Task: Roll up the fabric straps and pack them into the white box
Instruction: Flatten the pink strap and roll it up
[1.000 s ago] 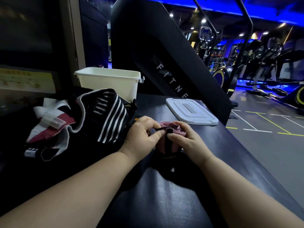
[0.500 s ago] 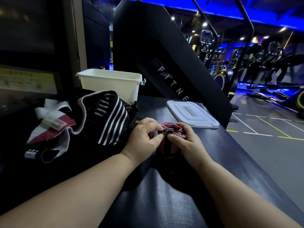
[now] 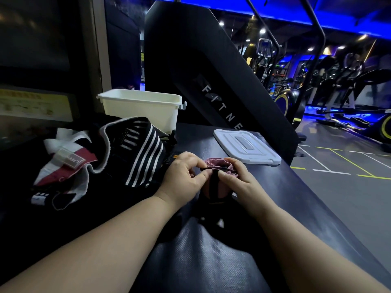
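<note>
Both hands are pinching a rolled pink strap (image 3: pixel 218 166) standing upright on the dark mat (image 3: pixel 201 250): left hand (image 3: pixel 184 176) and right hand (image 3: pixel 237 178) are closing fingertips on its black band. Loose striped straps (image 3: pixel 143 153) are lying left; white box (image 3: pixel 139 111) and lid (image 3: pixel 245 146) are sitting behind.

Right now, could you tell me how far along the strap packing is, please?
Early on. Done: the lid is off and lies flat to the right of the white box, which is open; no strap shows inside it from here. In hand: both the left hand and right hand hold a pink rolled strap, pinching its black band. Left: the striped straps still lie loose in a heap.
</note>
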The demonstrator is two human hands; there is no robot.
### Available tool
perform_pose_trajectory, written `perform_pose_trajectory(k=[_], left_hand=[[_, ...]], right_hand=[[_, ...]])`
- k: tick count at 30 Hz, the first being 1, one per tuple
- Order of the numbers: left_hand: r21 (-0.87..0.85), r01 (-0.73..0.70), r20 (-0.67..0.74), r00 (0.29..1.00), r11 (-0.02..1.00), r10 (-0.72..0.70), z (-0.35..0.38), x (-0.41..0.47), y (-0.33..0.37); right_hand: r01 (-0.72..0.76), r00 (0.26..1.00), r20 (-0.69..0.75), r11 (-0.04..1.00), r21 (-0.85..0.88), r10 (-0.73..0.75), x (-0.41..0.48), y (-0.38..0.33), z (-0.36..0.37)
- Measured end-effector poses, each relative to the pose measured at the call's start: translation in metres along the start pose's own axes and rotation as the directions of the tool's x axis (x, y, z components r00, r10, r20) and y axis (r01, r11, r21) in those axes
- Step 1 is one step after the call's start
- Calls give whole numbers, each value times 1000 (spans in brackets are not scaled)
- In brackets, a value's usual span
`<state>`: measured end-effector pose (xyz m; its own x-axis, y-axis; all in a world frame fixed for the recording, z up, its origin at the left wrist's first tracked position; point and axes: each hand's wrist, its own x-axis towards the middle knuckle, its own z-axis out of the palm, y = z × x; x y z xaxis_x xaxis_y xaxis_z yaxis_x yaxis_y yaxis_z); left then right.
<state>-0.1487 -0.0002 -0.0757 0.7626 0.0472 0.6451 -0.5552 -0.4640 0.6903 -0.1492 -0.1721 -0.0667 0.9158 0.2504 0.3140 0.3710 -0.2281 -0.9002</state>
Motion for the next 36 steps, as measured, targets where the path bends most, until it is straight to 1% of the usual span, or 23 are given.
perform_pose_trajectory(k=[2,6,12,17,20,22,24,26,28,29,32,36], left_hand=[[20,-13,-6,1000,1000,14,1,0,-1],[35,-58,-22,998,998,58,4,1,-1],[10,-111,-38,993,994,112,9,0,0],[-5,-148,48,988,989,148,1,-2,-6],[19,-139,79,987,990,137,-3,-1,-9],[57,-140,70,988,989,136,-3,-1,-10],[97,-125,45,992,987,121,-4,0,-12],[123,-111,20,994,986,109,-7,1,-13],[140,-112,12,994,984,111,-8,1,-12],[144,-111,9,994,983,111,-8,1,-12],[155,-137,4,990,978,138,-7,-1,-8],[144,-187,45,982,972,182,-9,-5,-4]], right_hand=[[-4,1000,-12,999,31,4,1,1,1],[-4,999,-34,1000,25,4,1,0,3],[-12,996,-86,998,-67,6,1,-1,7],[-8,992,-125,994,-112,-6,1,-2,9],[-10,997,-82,993,-121,0,2,-1,6],[-27,1000,-16,997,-70,26,3,3,0],[-52,996,77,995,88,46,2,5,-6],[-79,985,170,967,243,38,2,8,-10],[-91,981,192,955,283,36,2,10,-12],[-103,982,179,953,284,53,2,12,-12],[-86,991,118,968,237,59,1,11,-12],[19,1000,9,999,43,-19,-2,9,-7]])
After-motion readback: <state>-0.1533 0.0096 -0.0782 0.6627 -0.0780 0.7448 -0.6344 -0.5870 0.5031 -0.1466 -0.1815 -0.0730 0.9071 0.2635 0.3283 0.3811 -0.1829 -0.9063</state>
